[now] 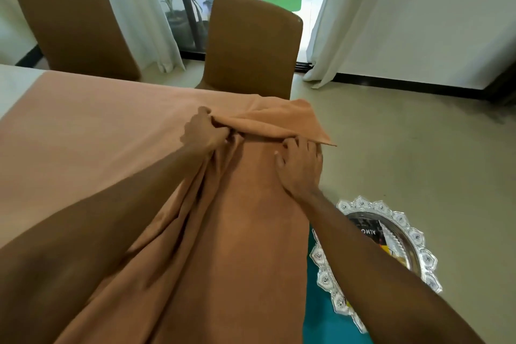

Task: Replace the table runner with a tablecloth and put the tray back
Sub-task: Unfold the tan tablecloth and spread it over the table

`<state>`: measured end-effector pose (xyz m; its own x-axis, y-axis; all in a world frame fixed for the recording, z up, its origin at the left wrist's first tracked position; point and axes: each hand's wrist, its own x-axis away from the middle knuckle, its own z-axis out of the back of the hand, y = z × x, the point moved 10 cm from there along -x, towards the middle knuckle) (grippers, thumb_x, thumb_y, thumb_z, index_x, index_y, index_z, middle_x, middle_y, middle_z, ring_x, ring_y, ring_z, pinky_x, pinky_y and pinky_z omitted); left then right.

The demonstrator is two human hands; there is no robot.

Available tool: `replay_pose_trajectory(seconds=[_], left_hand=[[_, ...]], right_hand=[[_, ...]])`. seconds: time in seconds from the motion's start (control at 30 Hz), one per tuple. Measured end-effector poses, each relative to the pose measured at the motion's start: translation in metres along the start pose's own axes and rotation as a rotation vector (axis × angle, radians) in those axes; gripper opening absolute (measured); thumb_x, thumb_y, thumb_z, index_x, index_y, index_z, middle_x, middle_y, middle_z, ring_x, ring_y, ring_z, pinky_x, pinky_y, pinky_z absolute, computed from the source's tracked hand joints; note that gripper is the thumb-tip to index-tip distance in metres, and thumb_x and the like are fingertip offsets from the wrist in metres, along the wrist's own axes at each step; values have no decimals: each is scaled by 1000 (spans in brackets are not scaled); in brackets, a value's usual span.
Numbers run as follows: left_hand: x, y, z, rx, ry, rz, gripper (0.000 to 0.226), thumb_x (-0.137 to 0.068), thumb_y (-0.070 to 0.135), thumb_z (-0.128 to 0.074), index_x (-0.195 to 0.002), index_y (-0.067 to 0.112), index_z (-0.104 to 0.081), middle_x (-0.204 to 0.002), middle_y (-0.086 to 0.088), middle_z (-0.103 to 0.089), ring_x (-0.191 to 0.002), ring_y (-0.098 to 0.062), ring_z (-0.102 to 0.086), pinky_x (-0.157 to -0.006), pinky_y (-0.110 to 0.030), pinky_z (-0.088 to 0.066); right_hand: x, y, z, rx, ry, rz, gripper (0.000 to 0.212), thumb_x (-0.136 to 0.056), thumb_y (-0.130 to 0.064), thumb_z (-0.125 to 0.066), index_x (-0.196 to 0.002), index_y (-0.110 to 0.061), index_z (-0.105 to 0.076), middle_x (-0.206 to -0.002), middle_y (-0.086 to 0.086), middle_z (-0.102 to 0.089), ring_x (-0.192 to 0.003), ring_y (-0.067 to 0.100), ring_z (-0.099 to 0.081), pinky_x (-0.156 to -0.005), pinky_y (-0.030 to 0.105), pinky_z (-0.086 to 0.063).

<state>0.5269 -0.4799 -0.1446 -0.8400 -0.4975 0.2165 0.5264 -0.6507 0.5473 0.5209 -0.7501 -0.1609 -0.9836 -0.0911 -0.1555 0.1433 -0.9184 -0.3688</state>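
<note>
A tan tablecloth (92,131) covers the table and hangs down over its near right end in folds. My left hand (202,132) grips a bunched fold of the cloth at the table's corner. My right hand (301,167) lies flat on the cloth just below a folded-over corner flap, fingers spread. An ornate silver tray (418,240) with a scalloped rim sits low on the right on something teal (321,313), partly hidden by my right forearm. A dark packet lies in the tray.
A strip of white table surface (14,84) shows at the far left. Two brown chairs (251,47) stand behind the table. White curtains (349,14) frame a glass door. Beige floor (418,148) spreads to the right.
</note>
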Motion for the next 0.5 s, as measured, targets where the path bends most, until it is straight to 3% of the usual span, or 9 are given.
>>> replay_pose_trajectory(seconds=[0.13, 0.2, 0.3, 0.4, 0.43, 0.5], left_hand=[[20, 87, -37, -421, 75, -518, 87, -69, 50, -67, -146, 34, -29, -144, -4, -46, -130, -31, -43, -100, -55, -35], [22, 120, -68, -482, 33, -627, 82, -74, 55, -61, -146, 36, -26, -147, -4, -44, -131, -31, -41, -102, -57, -33], [11, 136, -101, -486, -61, -587, 60, -85, 52, -53, -138, 32, -35, -141, -7, -47, -125, -34, -45, -100, -59, -33], [-7, 143, -106, -432, -79, -554, 37, -93, 36, -50, -125, 18, -47, -128, -12, -56, -113, -36, -54, -92, -52, -44], [-17, 143, -103, -343, -96, -496, 32, -94, 30, -50, -122, 13, -51, -122, -14, -60, -110, -37, -57, -90, -49, -47], [-40, 134, -91, 116, -171, -246, 28, -95, 22, -53, -118, 6, -58, -115, -14, -65, -102, -33, -63, -85, -39, -53]], right_hand=[[-28, 13, -17, -67, -109, 9, 51, -101, -42, -49, -148, -22, -46, -162, 6, -32, -149, 28, -26, -115, 49, -30], [-25, 23, -25, -75, -139, -22, 54, -103, -42, -43, -155, -26, -37, -169, 3, -17, -155, 27, -11, -113, 51, -37], [-19, 25, -29, -44, -130, -14, 57, -102, -40, -43, -157, -29, -32, -170, 3, -9, -156, 27, -6, -114, 51, -35], [-22, 25, -28, -89, -124, -17, 57, -104, -42, -40, -159, -33, -27, -171, -2, -5, -157, 23, -1, -116, 49, -30], [-24, 26, -29, -90, -132, -17, 57, -105, -43, -39, -159, -34, -24, -171, -3, -4, -157, 21, 1, -117, 49, -28], [-22, 27, -32, -95, -154, -39, 58, -105, -46, -36, -160, -33, -21, -171, -5, -5, -157, 18, 5, -119, 50, -23]])
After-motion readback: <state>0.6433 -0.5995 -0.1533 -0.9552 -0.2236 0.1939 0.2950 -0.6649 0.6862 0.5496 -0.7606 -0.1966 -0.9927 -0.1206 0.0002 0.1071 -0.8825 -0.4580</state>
